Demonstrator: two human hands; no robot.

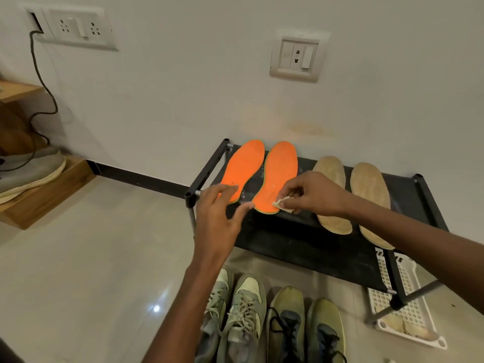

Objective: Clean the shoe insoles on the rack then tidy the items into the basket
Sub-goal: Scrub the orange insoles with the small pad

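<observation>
Two orange insoles lie side by side on the black shoe rack (314, 247), the left one (243, 166) and the right one (279, 174). Two beige insoles (331, 184) (370, 192) lie further right on the same shelf. My right hand (317, 193) pinches a small crumpled cloth (282, 204) against the heel of the right orange insole. My left hand (217, 221) hovers at the heels of the orange insoles with fingers spread, its fingertips touching the left one's heel. A white plastic basket (408, 310) sits on the floor under the rack's right end, with something beige inside.
Two pairs of sneakers (246, 318) (303, 326) stand on the tiled floor before the rack. A wooden ledge (47, 192) with a grey shoe is at the left. A black cable (44, 85) hangs from the wall socket.
</observation>
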